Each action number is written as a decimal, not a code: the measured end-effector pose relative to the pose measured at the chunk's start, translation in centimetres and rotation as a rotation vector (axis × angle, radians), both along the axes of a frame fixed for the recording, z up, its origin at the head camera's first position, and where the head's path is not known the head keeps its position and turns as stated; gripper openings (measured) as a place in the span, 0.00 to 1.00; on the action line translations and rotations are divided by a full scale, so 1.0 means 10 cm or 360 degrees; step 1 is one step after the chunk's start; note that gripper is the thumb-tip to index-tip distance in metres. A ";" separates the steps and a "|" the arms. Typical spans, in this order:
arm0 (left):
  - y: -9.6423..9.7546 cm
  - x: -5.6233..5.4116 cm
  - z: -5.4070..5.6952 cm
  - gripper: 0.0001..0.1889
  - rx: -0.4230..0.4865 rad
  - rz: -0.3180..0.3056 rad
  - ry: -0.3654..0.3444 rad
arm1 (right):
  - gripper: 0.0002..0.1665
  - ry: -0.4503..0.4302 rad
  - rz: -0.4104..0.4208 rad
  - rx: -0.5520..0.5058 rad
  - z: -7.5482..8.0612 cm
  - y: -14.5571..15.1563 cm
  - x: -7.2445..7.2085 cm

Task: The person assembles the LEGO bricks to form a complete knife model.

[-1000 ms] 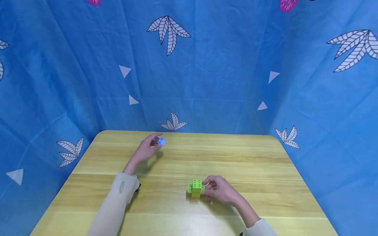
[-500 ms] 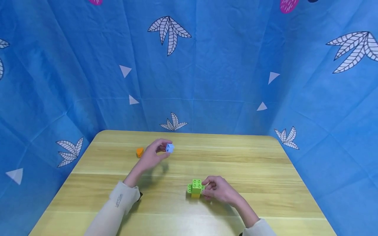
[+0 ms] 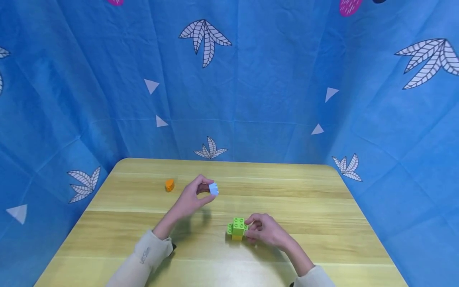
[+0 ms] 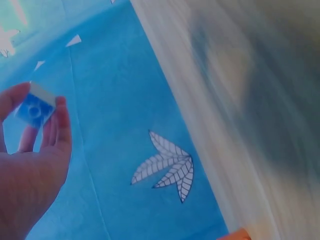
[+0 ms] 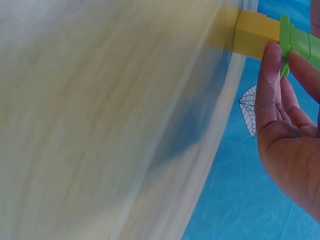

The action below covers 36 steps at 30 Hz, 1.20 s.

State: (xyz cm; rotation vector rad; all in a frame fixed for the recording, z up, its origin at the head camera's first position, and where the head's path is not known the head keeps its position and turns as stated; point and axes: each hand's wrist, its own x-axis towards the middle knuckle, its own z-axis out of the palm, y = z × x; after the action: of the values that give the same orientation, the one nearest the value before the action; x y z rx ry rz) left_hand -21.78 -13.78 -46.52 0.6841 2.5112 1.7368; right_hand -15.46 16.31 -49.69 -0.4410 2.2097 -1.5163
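- Between the fingertips of the left hand [image 3: 191, 198], held above the counter [image 3: 305, 195], we've got a small light-blue block [image 3: 214, 189], thumb and fingers clamped on opposite sides.
- Just left of the right hand [image 3: 268, 231], a green-and-yellow stack [image 3: 238, 226] stands upright on the counter, those fingers pinching its green side piece.
- Left of the left fingers, well apart, we spot an orange piece [image 3: 169, 185].
- Handling guess: looks like hard plastic, so we'd expect the block light, stiff, slightly slick, not fragile. We'd pinch its flat sides; for the stack, we'd steady the yellow base, since joints might pop.
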 end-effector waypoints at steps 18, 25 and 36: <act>0.17 0.31 -0.02 0.23 -0.0020 -0.0160 0.0046 | 0.19 -0.0017 -0.0019 0.0019 0.02 0.01 0.01; 0.24 0.36 -0.10 0.21 -0.0003 -0.0162 0.0082 | 0.19 -0.0016 -0.0022 0.0008 0.01 0.00 0.01; 0.36 0.45 -0.12 0.18 -0.0021 -0.0153 -0.0038 | 0.19 0.0001 -0.0011 0.0015 0.01 -0.04 0.00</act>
State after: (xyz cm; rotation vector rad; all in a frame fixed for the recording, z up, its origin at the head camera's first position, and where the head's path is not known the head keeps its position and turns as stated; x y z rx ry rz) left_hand -17.24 -10.22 -47.71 0.7649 2.4289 1.6852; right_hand -15.42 15.86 -49.55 -0.4309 2.2203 -1.5087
